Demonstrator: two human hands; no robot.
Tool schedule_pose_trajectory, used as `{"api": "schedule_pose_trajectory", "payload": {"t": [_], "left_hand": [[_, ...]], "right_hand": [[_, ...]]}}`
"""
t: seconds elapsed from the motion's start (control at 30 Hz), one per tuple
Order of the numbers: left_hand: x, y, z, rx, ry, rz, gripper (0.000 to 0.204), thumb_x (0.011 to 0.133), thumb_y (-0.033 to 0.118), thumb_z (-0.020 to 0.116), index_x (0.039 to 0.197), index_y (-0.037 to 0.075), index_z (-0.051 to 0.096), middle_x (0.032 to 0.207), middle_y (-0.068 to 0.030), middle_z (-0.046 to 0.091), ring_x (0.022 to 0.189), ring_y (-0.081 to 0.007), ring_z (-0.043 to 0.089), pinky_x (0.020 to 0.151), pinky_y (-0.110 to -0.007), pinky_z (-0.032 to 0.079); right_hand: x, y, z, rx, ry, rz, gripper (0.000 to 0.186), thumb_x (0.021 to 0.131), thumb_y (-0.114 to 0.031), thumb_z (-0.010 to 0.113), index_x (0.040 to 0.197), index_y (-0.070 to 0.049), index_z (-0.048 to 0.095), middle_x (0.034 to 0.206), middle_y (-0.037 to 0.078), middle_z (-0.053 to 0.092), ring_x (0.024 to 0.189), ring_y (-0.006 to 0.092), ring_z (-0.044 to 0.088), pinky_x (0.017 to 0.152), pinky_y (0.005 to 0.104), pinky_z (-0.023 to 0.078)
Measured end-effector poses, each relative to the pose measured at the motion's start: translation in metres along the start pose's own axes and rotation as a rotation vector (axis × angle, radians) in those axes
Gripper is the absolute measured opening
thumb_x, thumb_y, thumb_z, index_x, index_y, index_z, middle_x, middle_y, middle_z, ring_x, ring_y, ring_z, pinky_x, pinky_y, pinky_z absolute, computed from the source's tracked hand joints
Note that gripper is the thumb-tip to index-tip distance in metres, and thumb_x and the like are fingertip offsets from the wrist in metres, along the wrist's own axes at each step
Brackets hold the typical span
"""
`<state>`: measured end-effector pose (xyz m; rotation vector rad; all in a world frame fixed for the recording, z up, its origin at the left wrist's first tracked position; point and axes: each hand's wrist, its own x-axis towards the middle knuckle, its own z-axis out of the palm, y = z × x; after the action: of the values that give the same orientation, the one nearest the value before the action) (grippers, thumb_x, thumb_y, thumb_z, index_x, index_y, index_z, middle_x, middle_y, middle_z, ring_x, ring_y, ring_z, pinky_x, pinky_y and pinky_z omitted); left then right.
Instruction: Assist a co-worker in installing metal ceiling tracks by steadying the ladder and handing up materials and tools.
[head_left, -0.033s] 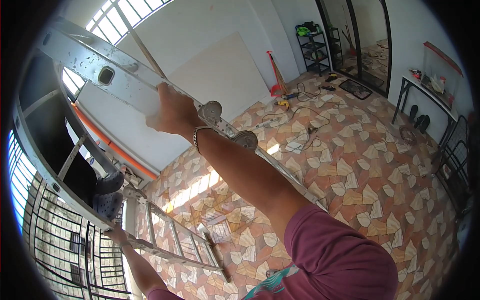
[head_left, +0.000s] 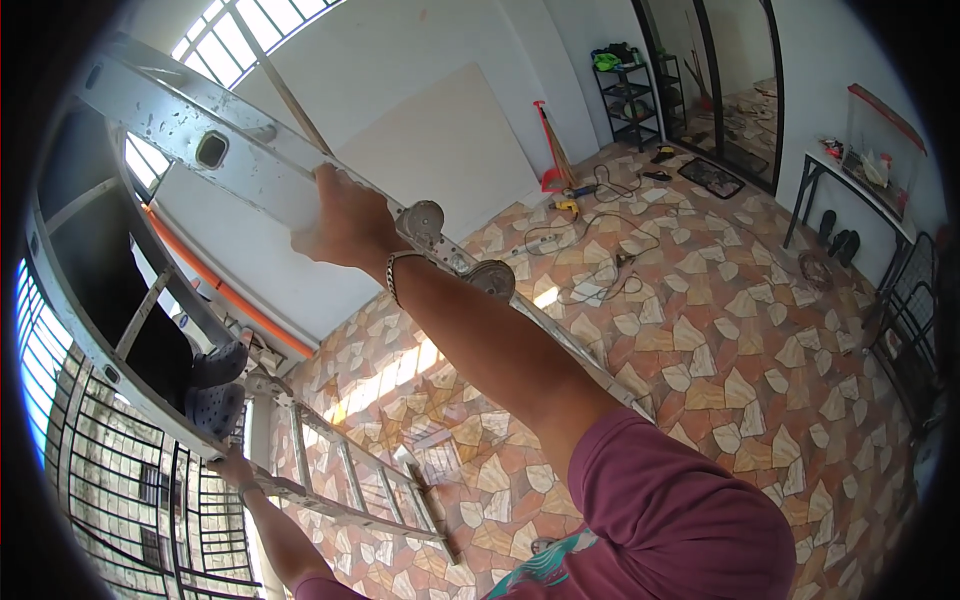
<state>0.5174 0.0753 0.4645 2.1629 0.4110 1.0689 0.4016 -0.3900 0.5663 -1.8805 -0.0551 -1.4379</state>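
My right hand (head_left: 340,215), with a bracelet at its wrist, is wrapped round the upper aluminium ladder rail (head_left: 175,130) beside round hinge joints (head_left: 422,225). My left hand (head_left: 230,468), low at the left, grips the lower rail (head_left: 150,405) of the same ladder. Close above that hand, another person's grey clogs (head_left: 212,400) and dark-trousered legs (head_left: 100,260) are on the ladder, between its rails. The rest of that person is out of sight. A lower ladder section (head_left: 350,475) slants down to the tiled floor (head_left: 720,380).
An orange pipe (head_left: 235,285) runs along the left wall by barred windows (head_left: 90,470). Toward the back are a red dustpan (head_left: 551,180), a yellow drill (head_left: 565,208) with loose cords, a black shelf (head_left: 625,100) and a dark-framed glass door (head_left: 708,70). A cluttered side table (head_left: 860,170) stands right.
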Motion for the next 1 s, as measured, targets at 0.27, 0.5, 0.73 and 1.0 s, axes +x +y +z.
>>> {"api": "schedule_pose_trajectory", "payload": {"t": [0.27,0.5,0.73,1.0], "left_hand": [[-0.003,0.003,0.006,-0.06,-0.02,0.026,0.072,0.067,0.025,0.062,0.122,0.0,0.023,0.109,-0.0267,0.049,0.094,-0.0392,0.053,0.082,-0.045,0.041],[0.0,0.001,0.005,-0.084,-0.05,0.03,0.073,0.067,0.025,0.064,0.121,-0.001,0.022,0.109,-0.0281,0.049,0.094,-0.0402,0.052,0.082,-0.045,0.04],[0.004,-0.003,0.01,-0.053,-0.015,0.038,0.072,0.067,0.026,0.066,0.119,-0.002,0.024,0.11,-0.0281,0.048,0.096,-0.0406,0.052,0.083,-0.047,0.04],[0.01,-0.01,0.013,-0.062,0.003,0.066,0.072,0.067,0.025,0.067,0.119,-0.002,0.025,0.113,-0.0272,0.047,0.099,-0.0394,0.051,0.085,-0.045,0.04]], "right_hand": [[0.001,0.001,-0.006,-0.007,-0.038,0.024,0.054,0.059,-0.026,0.062,0.1,0.0,0.039,0.088,0.021,0.055,0.074,0.0372,0.058,0.065,0.0416,0.049],[0.001,-0.001,-0.008,-0.008,-0.049,0.034,0.054,0.058,-0.025,0.063,0.099,0.0,0.039,0.088,0.021,0.056,0.075,0.0369,0.059,0.065,0.0414,0.049],[0.001,-0.001,-0.012,-0.009,-0.07,0.046,0.054,0.058,-0.025,0.064,0.099,-0.001,0.039,0.089,0.021,0.056,0.077,0.0365,0.059,0.067,0.0408,0.049],[0.002,-0.004,-0.015,0.014,-0.118,0.071,0.057,0.058,-0.027,0.065,0.101,-0.001,0.038,0.091,0.021,0.056,0.08,0.0361,0.058,0.068,0.0413,0.048]]}}
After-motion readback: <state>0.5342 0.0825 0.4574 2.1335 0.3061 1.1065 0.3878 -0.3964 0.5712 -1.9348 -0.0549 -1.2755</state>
